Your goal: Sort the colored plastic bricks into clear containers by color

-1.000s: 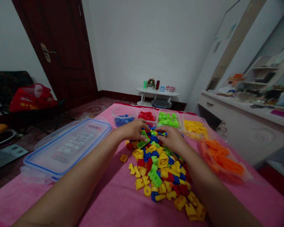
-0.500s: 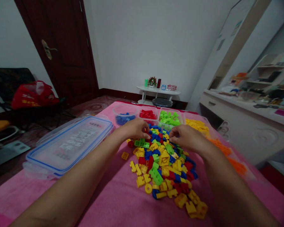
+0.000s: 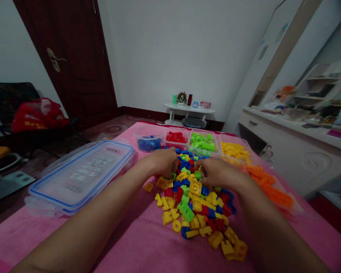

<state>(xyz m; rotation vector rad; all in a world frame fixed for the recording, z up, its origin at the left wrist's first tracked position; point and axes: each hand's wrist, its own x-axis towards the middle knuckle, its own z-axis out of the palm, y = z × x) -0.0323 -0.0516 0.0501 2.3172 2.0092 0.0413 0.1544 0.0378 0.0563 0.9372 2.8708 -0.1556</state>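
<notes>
Head view: left hand (image 3: 162, 163) and right hand (image 3: 217, 174) curl palm-down on the brick pile (image 3: 197, 206); whether either grips a brick is unclear. Four tubs (image 3: 149, 129) stand at twelve o'clock.

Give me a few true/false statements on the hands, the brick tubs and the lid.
1. The left hand and the right hand are both in the pile of mixed bricks. True.
2. The tub of green bricks stands left of the tub of blue bricks. False: it stands to the right, beyond the tub of red bricks.
3. The blue-rimmed lid lies left of the pile. True.
4. The tablecloth is green. False: it is pink.
</notes>
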